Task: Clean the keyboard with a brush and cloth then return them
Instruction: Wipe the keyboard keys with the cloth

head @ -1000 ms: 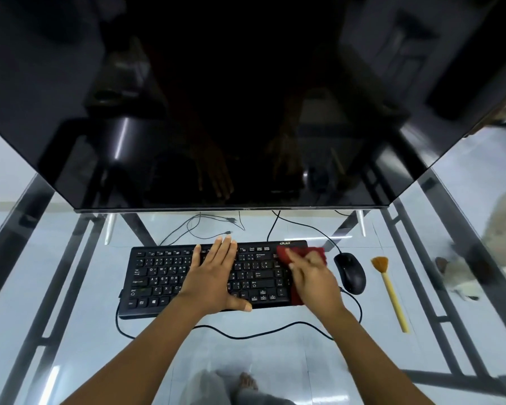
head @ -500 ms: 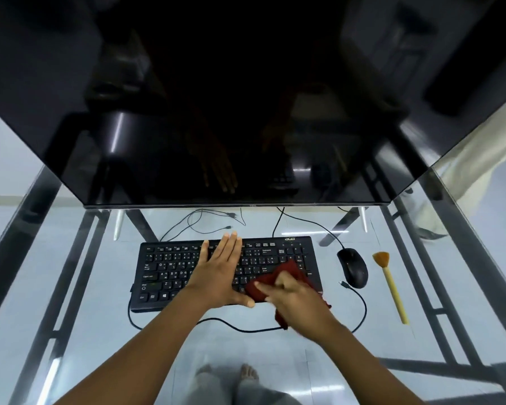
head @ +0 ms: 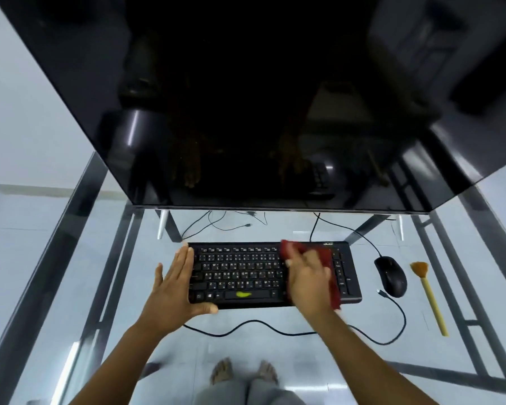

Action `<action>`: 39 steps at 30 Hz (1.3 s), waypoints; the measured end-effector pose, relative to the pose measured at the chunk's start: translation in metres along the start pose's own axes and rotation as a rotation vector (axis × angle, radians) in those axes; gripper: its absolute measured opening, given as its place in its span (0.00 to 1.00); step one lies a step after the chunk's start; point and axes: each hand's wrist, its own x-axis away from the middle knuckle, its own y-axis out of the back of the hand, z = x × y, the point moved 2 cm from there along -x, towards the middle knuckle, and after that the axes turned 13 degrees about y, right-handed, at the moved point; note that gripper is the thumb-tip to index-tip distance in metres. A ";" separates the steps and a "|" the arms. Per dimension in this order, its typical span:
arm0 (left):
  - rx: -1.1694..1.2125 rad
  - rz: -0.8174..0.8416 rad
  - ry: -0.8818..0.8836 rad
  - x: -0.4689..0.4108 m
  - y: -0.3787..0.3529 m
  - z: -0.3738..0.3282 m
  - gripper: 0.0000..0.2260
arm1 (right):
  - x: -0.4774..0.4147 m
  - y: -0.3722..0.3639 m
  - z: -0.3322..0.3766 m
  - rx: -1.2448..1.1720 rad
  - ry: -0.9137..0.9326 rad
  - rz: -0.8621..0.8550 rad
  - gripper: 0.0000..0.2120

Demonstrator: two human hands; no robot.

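Head view: the keyboard (head: 246, 273) lies on the glass table (head: 114, 287) with its long axis left to right, under the dark monitor (head: 260, 97). The right hand (head: 307, 282) is on its right part, fingers laid flat and pressing the red cloth (head: 333, 287) to the keys. The unwiped stretch runs leftward from those fingers, along the long axis. The left hand (head: 173, 287) steadies the left end with straight fingers, thumb along the near edge, holding nothing. The keyboard is black with pale legends. A yellow-green smear (head: 243, 294) sits on the space bar, left of the cloth and between the hands — likely the next target. The brush (head: 428, 296) lies right of the mouse (head: 390, 276), bristles far, nearer the right hand.
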 end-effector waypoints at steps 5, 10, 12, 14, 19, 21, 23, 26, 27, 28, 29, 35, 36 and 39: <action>0.095 -0.017 -0.060 0.000 -0.001 0.007 0.60 | -0.001 -0.019 0.028 -0.160 0.258 0.265 0.17; 0.143 -0.034 -0.089 0.001 0.000 0.015 0.59 | -0.016 -0.029 0.037 -0.010 -0.043 0.110 0.23; 0.154 -0.028 -0.087 0.000 -0.001 0.015 0.59 | -0.014 -0.037 0.069 -0.031 0.271 0.245 0.25; 0.160 -0.026 -0.088 0.001 -0.001 0.015 0.59 | -0.027 -0.028 0.057 0.025 0.371 0.280 0.24; 0.146 -0.058 -0.098 0.002 -0.002 0.016 0.58 | -0.023 -0.008 0.015 0.084 -0.133 0.200 0.23; 0.138 -0.066 -0.102 0.001 -0.003 0.017 0.58 | -0.003 -0.011 0.057 -0.043 0.118 0.322 0.25; 0.142 -0.067 -0.105 0.000 -0.005 0.018 0.58 | 0.009 -0.020 0.082 -0.166 0.399 0.536 0.24; 0.153 -0.061 -0.106 0.001 -0.004 0.017 0.57 | 0.003 -0.017 0.040 -0.272 0.280 0.528 0.19; 0.151 -0.062 -0.109 0.001 -0.004 0.017 0.57 | 0.003 -0.015 0.020 -0.270 0.217 0.483 0.18; 0.151 -0.066 -0.113 0.002 -0.003 0.017 0.57 | 0.005 -0.011 0.007 -0.244 0.190 0.444 0.17; 0.155 -0.069 -0.114 0.002 -0.004 0.017 0.56 | 0.007 -0.010 0.003 -0.228 0.196 0.420 0.17; 0.132 -0.072 -0.113 -0.001 -0.006 0.021 0.56 | 0.005 -0.023 0.075 -0.270 0.445 0.612 0.16; 0.138 -0.064 -0.113 0.000 -0.006 0.020 0.56 | 0.007 -0.018 0.062 -0.286 0.438 0.602 0.16; 0.161 -0.057 -0.111 0.000 -0.005 0.020 0.55 | 0.018 0.002 -0.002 -0.326 0.278 0.492 0.17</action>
